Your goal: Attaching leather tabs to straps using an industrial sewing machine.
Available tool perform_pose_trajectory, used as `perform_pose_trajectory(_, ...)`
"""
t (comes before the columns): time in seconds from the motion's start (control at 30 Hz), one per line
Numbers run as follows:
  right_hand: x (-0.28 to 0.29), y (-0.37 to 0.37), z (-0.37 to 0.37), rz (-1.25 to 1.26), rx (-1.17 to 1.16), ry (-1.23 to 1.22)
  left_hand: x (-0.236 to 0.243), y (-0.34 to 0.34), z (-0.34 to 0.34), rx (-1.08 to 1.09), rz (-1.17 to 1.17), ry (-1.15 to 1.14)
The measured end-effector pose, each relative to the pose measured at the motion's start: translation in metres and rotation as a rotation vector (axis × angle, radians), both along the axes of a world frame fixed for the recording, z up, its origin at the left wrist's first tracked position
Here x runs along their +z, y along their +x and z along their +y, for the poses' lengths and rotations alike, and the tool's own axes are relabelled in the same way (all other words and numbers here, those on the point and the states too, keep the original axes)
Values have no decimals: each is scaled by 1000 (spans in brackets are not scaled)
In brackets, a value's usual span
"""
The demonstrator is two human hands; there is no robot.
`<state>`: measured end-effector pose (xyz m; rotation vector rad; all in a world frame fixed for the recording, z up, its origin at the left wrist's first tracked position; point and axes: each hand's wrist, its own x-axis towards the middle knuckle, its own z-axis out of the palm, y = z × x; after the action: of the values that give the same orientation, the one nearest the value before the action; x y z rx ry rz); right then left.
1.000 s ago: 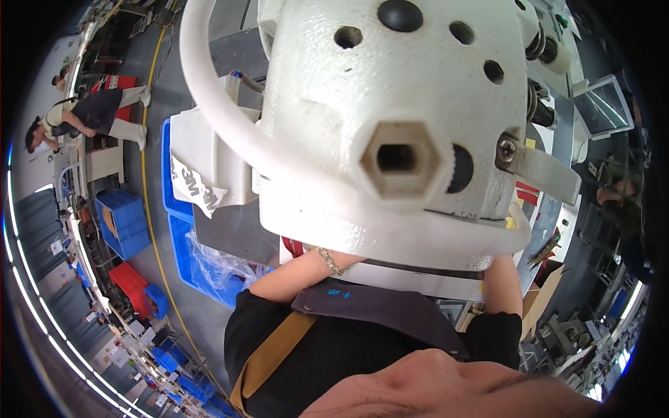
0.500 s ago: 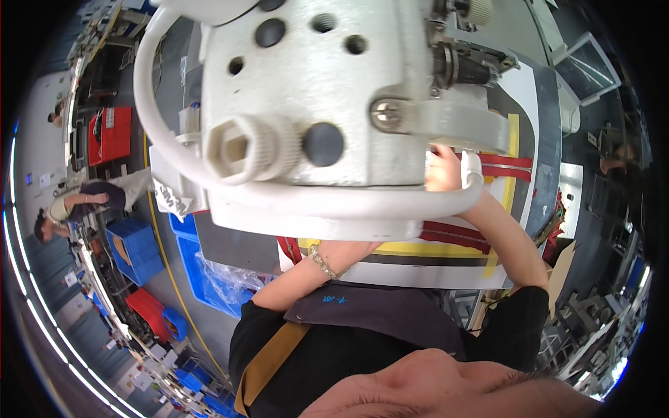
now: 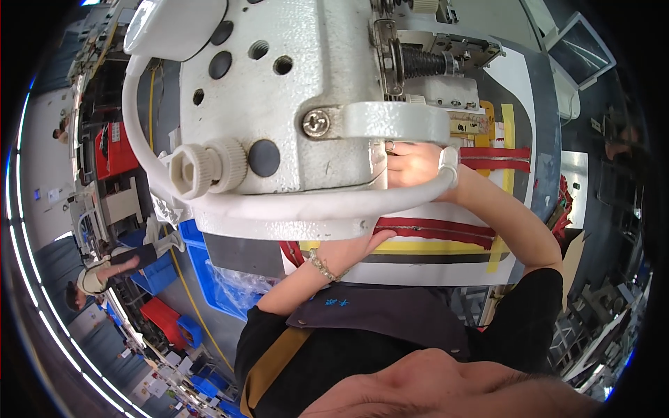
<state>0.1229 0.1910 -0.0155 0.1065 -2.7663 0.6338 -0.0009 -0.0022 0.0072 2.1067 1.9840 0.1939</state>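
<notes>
A white sewing machine head (image 3: 334, 83) fills the middle of the view and hides part of both hands. My left hand (image 3: 347, 253) lies flat at its near lower edge, the thumb stretched out beside a red zipper (image 3: 435, 228) and the other fingers out of sight under the machine. Beyond the white tube, my right hand (image 3: 417, 167) reaches leftward with fingers stretched out, their tips covered by the machine. Just right of that hand is a second red zipper strip (image 3: 496, 159). Another piece of red zipper (image 3: 293, 252) shows left of my left wrist. What lies under the fingertips is hidden.
Yellow tape strips (image 3: 493, 262) mark the white work surface (image 3: 446, 276). A blue bin (image 3: 209, 282) with clear plastic stands to the lower left. Red material (image 3: 562, 209) lies at the right beside a cardboard box (image 3: 573, 254). A person (image 3: 104, 277) is at the far left.
The machine head has shifted left in the view, uncovering more of my right hand, my left thumb and the near zipper. Both hands stay near the same places. The person at far left appears lower in view.
</notes>
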Motion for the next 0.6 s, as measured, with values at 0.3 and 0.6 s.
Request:
perform_pose_trajectory(0.3, 30, 32, -14, -90, -315, -365, 10, 2, 5, -6, 31, 55)
perform_pose_trajectory(0.6, 24, 33, -21, 85, -263, -74, 16, 3, 10, -13, 32, 146)
